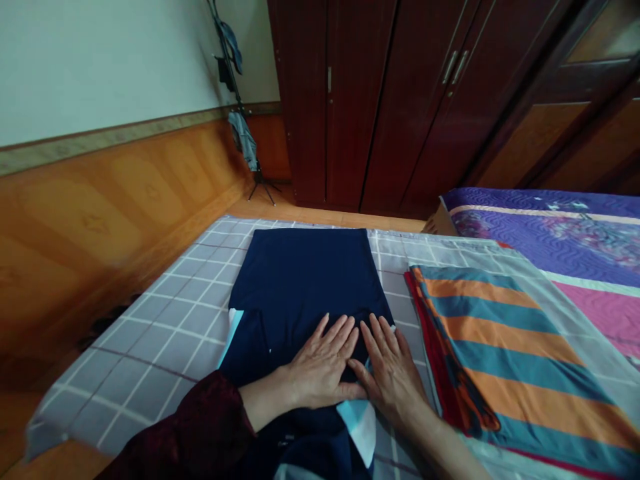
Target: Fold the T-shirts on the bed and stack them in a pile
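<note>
A navy blue garment (305, 273) with white and light-blue panels lies spread on a grey checked cloth (175, 327). Its far part is flat, while the near part looks folded and wrinkled. My left hand (325, 363) rests palm down on the navy fabric, fingers stretched out. Beside it, my right hand (390, 367) lies flat on the garment's right edge, also with fingers extended. The thumbs are close together over a white and light-blue panel. Part of the garment is hidden under my hands and left sleeve.
To the right lies a folded stack of fabric with an orange and teal striped piece (515, 347) on top and red cloth below. A purple bedspread (500, 207) is beyond it. Dark red wardrobes (360, 100) and a coat stand (257, 177) stand at the back.
</note>
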A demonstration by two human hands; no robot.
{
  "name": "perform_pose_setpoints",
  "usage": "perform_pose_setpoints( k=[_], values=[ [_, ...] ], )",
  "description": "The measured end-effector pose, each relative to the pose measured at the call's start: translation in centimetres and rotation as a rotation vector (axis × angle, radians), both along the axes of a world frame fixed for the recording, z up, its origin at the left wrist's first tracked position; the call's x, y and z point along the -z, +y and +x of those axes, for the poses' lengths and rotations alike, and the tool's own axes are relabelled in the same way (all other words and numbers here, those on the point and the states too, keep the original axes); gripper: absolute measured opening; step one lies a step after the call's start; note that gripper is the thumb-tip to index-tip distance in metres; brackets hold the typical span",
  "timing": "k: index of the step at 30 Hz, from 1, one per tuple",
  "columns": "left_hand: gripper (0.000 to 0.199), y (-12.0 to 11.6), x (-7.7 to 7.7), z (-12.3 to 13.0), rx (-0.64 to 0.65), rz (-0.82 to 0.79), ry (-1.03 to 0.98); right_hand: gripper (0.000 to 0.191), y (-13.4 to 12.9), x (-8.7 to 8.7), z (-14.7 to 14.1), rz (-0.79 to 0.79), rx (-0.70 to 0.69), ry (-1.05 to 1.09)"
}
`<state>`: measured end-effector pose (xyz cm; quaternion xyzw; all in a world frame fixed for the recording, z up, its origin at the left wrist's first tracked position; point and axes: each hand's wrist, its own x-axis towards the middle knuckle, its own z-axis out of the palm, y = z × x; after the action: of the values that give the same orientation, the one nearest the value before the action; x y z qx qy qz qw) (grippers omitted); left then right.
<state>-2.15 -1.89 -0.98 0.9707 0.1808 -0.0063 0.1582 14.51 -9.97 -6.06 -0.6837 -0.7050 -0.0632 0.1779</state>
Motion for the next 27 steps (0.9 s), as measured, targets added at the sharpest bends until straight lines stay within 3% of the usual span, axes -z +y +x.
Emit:
perform_pose_setpoints(
  k=[4,7,12,15,20,22,27],
  values=[
    [0.088,-0.1,-0.2,-0.5,-0.031,0.020,-0.008,0.066,0.0,-0.1,0.1,0.015,0.008,-0.030],
    [0.081,0.2,-1.4,-1.8,-0.063,-0.032,-0.004,0.066,0.1,-0.2,0.3,0.014,-0.001,-0.040],
    [0.048,1.2,-4.7,-8.0,-0.266,-0.076,-0.059,0.066,0.2,-0.2,0.3,0.013,-0.002,-0.035],
    [0.026,1.0,-5.5,-12.2,-0.383,-0.071,-0.053,0.065,0.3,-0.1,0.1,0.021,0.002,-0.036],
    [0.007,-0.3,-4.1,-15.4,-0.478,-0.061,0.052,0.064,0.3,-0.1,0.0,0.036,0.006,-0.039],
    [0.003,-0.6,-3.4,-15.3,-0.504,-0.052,0.054,0.063,0.3,-0.1,0.0,0.037,-0.001,-0.043],
    [0.015,-0.2,-2.2,-14.3,-0.518,0.022,-0.029,0.061,0.2,0.0,0.0,0.035,0.000,-0.023]
  ],
)
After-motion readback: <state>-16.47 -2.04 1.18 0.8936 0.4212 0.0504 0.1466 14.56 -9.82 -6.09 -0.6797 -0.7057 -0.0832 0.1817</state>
